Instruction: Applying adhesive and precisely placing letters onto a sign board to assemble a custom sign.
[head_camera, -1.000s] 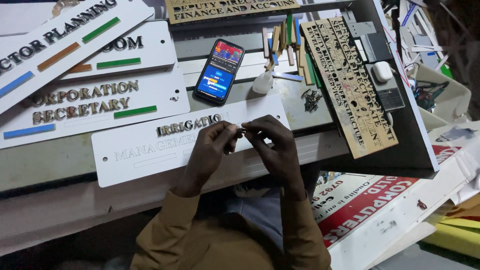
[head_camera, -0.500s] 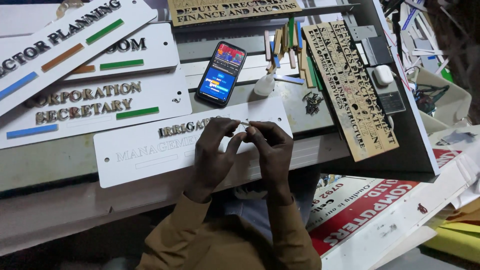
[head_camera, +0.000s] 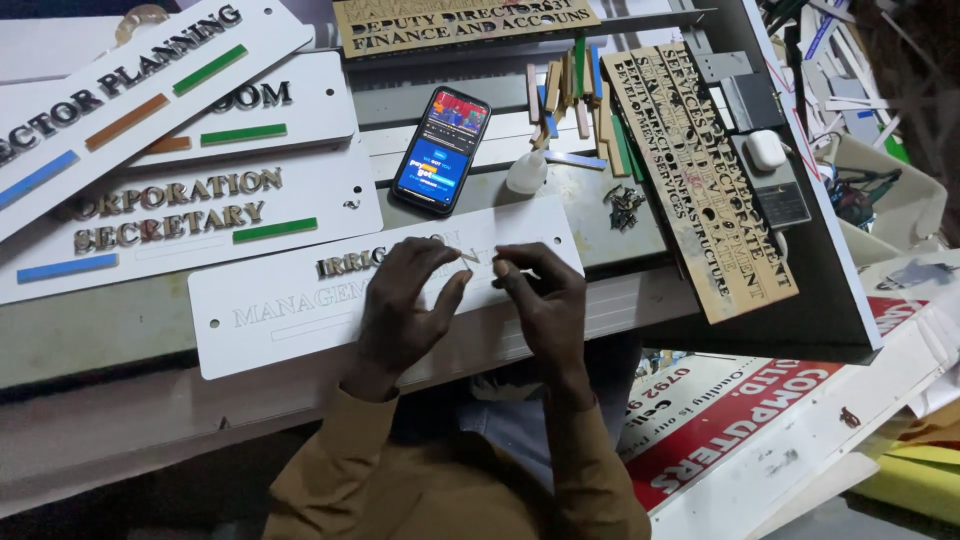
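A long white sign plate with raised gold letters along its top row and pale engraved letters below lies across the metal bench edge in front of me. My left hand rests flat on the plate's middle with fingers spread, covering some letters. My right hand is just to its right, fingertips pinched on a small letter piece at the end of the gold row. The piece itself is mostly hidden by my fingers.
A lit phone lies behind the plate, beside a small white glue bottle and coloured strips. Finished white signs lie at the left, a tan cut-out letter sheet at the right. A red-and-white banner hangs below.
Both hands have come down from holding a small piece between them above the plate. The left hand now lies flat on the plate and the right fingertips sit at the letter row.
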